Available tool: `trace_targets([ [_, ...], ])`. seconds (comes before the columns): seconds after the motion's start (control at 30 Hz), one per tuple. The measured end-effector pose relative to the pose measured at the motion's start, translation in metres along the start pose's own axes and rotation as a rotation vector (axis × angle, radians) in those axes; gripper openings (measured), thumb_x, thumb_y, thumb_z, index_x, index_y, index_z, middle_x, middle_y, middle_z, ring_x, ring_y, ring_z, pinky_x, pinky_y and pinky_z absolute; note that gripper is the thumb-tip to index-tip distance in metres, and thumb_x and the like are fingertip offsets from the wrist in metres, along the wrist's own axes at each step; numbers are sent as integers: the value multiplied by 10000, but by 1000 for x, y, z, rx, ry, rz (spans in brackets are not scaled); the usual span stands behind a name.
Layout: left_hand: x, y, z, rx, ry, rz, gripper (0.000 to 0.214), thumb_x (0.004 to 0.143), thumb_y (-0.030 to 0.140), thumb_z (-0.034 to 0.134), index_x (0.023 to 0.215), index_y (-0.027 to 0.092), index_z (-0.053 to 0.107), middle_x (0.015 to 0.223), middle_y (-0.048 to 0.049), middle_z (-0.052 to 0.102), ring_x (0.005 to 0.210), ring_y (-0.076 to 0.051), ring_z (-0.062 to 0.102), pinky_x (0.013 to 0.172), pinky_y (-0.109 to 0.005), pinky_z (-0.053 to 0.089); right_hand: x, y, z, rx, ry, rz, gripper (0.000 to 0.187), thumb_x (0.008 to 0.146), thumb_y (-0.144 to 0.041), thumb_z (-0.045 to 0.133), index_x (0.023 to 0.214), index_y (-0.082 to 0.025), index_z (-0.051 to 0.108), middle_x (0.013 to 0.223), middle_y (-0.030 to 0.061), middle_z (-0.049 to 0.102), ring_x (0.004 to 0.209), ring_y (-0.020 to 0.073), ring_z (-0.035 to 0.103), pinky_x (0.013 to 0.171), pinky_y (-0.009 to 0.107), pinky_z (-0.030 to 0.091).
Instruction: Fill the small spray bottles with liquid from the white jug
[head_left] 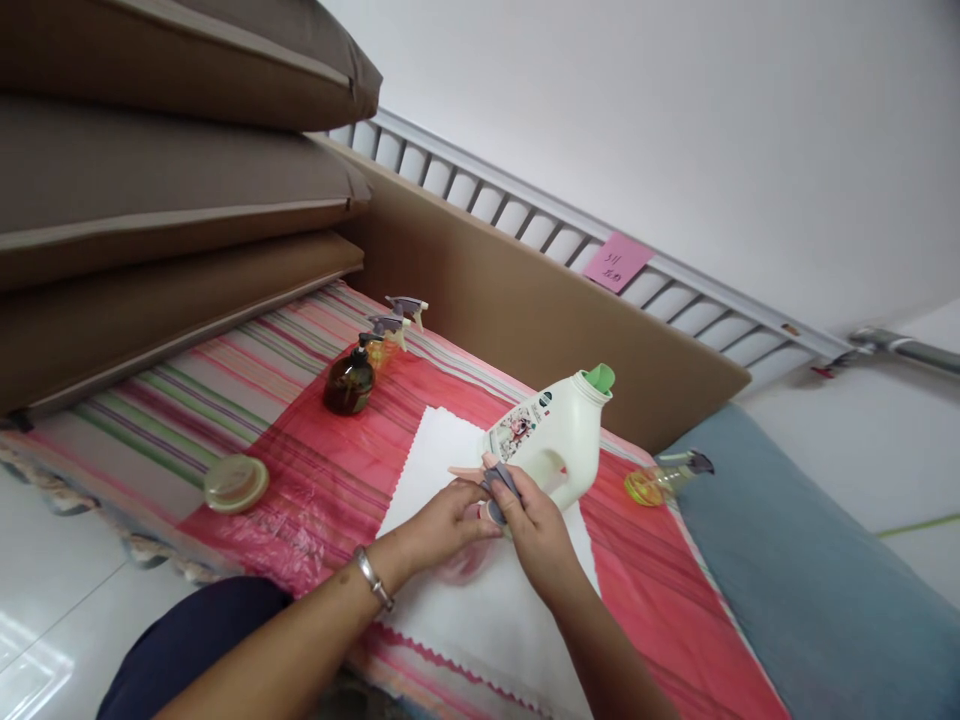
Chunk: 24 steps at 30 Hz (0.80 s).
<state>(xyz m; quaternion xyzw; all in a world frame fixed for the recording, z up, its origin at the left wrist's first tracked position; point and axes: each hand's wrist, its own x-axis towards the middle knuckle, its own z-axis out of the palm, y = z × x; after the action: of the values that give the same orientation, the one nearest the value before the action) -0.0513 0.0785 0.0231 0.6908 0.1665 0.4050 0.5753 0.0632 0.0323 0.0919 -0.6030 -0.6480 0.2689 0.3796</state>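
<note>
Currently I've got right hand [536, 518] clamped on grey spray head [504, 480], left hand [446, 515] gripping clear bottle [459, 570] near its neck; white jug [583, 440] just beyond right hand.

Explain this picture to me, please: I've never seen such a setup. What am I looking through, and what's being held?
There's no machine here: one camera, worn on a person's head, looks forward and down. The person's bare right hand holds a gray nozzle top; the left hand meets it, its exact grip partly hidden. Just below is a clear pinkish bottle, over a white cloth. Around these are a pale jug, a dark pump bottle, a round container and a yellowish spray bottle.
</note>
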Motion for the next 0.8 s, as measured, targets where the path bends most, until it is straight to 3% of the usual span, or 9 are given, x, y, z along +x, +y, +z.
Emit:
trace_targets([
  [0.07,-1,-1,0,20,27,-23,330,708,237,662,1027,169,611,1095,-58,632,1040,-237,543,923,-338,391,0,0,0,-4,16,13,321,885,-386,428,1155,-256,542,1133,39,644,1083,210,548,981,381,371],
  [0.17,-2,-5,6,4,198,-77,502,595,232,759,1058,156,581,1064,-70,634,982,-236,565,877,-335,420,-1,-1,0,-38,37,29,314,881,-393,431,1128,-252,564,1139,39,640,1066,221,557,969,377,378],
  [0.23,-1,-7,6,-44,235,-83,409,608,204,744,988,145,605,1025,-67,643,969,-227,571,874,-328,422,-1,-1,1,-57,42,31,328,879,-393,434,1143,-247,563,1143,46,638,1056,228,563,960,384,384],
  [0.33,1,-5,-1,-138,75,-85,208,697,184,652,902,149,641,974,-44,662,948,-211,583,871,-320,424,-1,-1,0,-36,30,15,354,880,-387,436,1184,-238,540,1140,54,641,1076,227,555,951,380,393],
  [0.43,1,-1,-6,-170,-64,-87,211,739,194,604,943,165,643,967,-28,669,951,-201,582,883,-323,419,-1,-1,0,-21,33,7,354,877,-386,444,1184,-236,539,1136,53,645,1088,226,551,949,368,398],
  [0.57,0,-1,3,-124,111,-137,462,582,204,756,1012,149,595,981,-46,653,949,-223,572,863,-330,429,-1,-2,0,-38,46,23,317,876,-388,437,1117,-234,574,1129,56,645,1051,231,565,941,377,404],
  [0.63,1,-5,5,-169,145,-173,440,579,216,759,979,133,597,910,-40,658,901,-214,581,829,-322,441,-1,-2,0,-32,27,20,320,880,-390,428,1123,-234,567,1123,58,647,1050,232,565,953,395,397],
  [0.8,6,-7,-7,-230,-111,-222,235,667,259,673,860,127,649,825,-20,651,817,-189,583,783,-308,438,-1,-2,1,14,-15,15,348,891,-381,416,1191,-238,522,1136,61,642,1077,224,551,959,409,402],
])
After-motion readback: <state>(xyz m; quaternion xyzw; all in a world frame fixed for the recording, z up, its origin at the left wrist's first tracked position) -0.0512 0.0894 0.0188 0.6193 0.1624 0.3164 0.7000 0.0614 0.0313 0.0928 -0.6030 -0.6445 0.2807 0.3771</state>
